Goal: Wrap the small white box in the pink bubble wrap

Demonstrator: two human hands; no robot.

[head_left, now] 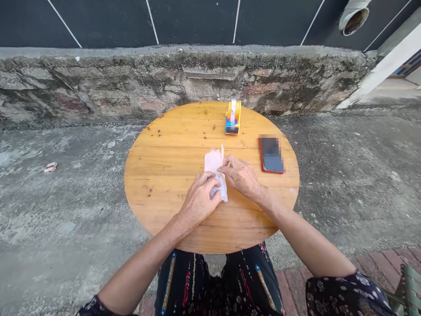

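A thin, crinkled whitish sheet [213, 161], folded into a narrow strip, lies near the middle of the round wooden table [158, 175]; whether it is tissue or plastic I cannot tell. My left hand [201, 193] rests over its lower left part, fingers bent and thumb near its bottom end, holding it against the tabletop. At its right edge, the thumb and forefinger of my right hand [242, 175] are pinched together on a fold that stands up slightly. Part of the sheet is hidden under my left fingers.
A yellow and blue tape dispenser [233, 117] with a roll stands at the table's far side. To the right lies a phone [272, 154] in a red case. Behind the table runs a low stone wall [131, 87]. A small packet [51, 166] lies on the concrete at left.
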